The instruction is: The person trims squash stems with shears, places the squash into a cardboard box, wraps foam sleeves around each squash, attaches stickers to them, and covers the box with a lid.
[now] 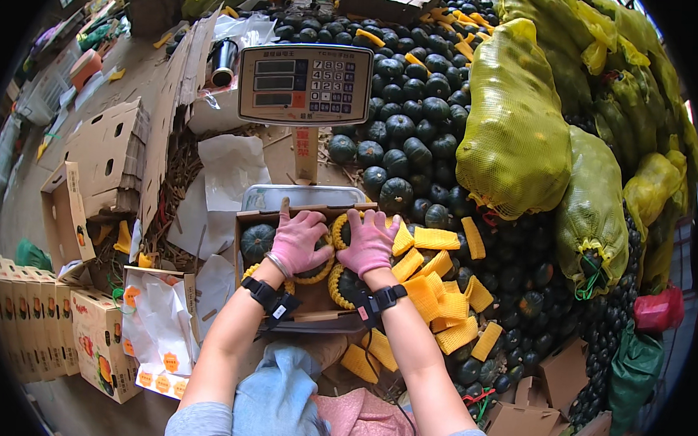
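My left hand [302,242], in a pink glove, lies palm down with fingers spread over dark green squashes in an open cardboard box [321,317]. My right hand [370,243], gloved alike, rests fingers apart over the box's right side. Both sets of fingertips reach towards its far wall. Beyond the left hand's outer edge is a bare squash [258,242]. Yellow foam net surrounds a squash [349,285] below the right hand; more netted squashes are partly hidden by my hands. Under the box is the metal pan [303,195] of a weighing scale, its display panel [305,84] standing behind.
Yellow foam net sleeves [433,297] lie right of the box, on heaped squashes [410,145]. Full yellow-green mesh sacks [513,126] stand at right. Flattened cartons [109,149], a carton holding white paper [160,321] and printed boxes [107,342] are at left.
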`<state>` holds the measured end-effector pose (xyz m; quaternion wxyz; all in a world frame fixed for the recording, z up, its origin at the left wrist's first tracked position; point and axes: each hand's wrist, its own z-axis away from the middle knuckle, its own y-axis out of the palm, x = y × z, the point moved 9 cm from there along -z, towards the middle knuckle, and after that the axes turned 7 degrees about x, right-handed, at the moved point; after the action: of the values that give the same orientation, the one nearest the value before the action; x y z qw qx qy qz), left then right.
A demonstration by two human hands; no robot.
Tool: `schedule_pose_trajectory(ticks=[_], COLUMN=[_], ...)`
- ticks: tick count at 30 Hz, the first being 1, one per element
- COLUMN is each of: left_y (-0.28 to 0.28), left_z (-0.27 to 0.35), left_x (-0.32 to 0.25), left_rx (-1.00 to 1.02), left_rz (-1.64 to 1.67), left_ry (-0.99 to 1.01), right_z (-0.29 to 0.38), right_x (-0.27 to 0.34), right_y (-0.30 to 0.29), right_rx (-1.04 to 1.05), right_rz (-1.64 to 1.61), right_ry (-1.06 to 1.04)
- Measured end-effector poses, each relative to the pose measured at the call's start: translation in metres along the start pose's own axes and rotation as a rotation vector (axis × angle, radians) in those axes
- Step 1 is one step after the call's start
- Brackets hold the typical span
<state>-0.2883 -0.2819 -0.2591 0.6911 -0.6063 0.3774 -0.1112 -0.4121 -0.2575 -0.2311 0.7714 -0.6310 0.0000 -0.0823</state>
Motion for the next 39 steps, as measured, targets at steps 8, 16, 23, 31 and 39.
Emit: schedule_pose_trajectory(ticks=[8, 16, 23, 31, 39], left_y=[-0.008, -0.012, -0.066, -0.129, -0.111], left_z=[0.004, 0.014, 0.043, 0.157, 0.296], left_x=[-0.023, -0.033, -0.052, 0.088, 0.291], left_rx=[0.011, -0.087, -0.541, -0.627, -0.387], left_rz=[0.167, 0.017, 0.04, -0.234, -0.256], left_ry=[0.301, 0.442, 0.36, -0.139, -0.87], right_z=[-0.008, 0.119, 0.205, 0.181, 0.18], right_x=[-0.008, 0.053, 0.155, 0.193, 0.22], right_y=[0.015, -0.159, -0.192, -0.168, -0.153], right_rx=[0.144, -0.076, 0.507, 0.399, 0.2], right_rz=[-0.03, -1.481, -2.126, -2.534, -2.761], right_ry=[0.027, -0.651, -1.7, -1.448, -1.183])
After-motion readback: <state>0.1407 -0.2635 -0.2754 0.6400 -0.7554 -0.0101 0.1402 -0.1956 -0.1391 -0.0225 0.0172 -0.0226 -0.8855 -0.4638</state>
